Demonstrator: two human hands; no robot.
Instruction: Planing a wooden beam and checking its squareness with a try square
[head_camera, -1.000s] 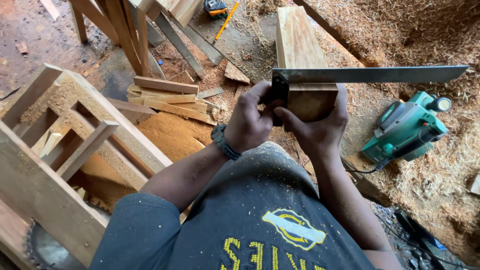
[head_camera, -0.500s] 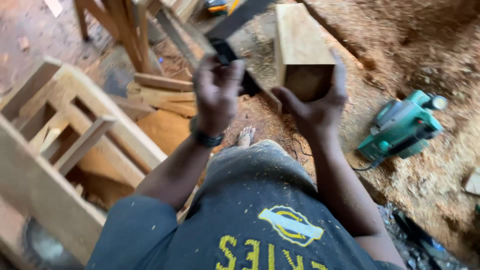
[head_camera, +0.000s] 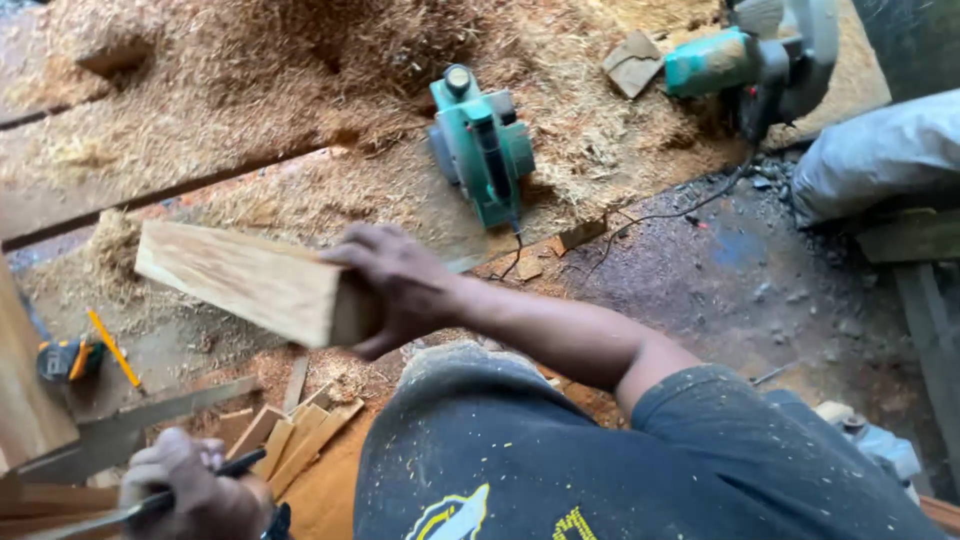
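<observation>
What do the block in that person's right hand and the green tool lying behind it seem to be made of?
The block looks like bare, unfinished wood: pale tan with visible grain streaks along its face. The green tool seems to have a moulded plastic body, smooth and evenly teal, with darker parts, possibly a metal base; sawdust hides its underside.

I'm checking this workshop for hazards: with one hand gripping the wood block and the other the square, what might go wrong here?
The right hand grips the wood block by one end only, so it might tip or drop. The left hand holds the metal square low near scrap strips, where it could snag. The planer's cord trails across the floor, a possible trip.
</observation>
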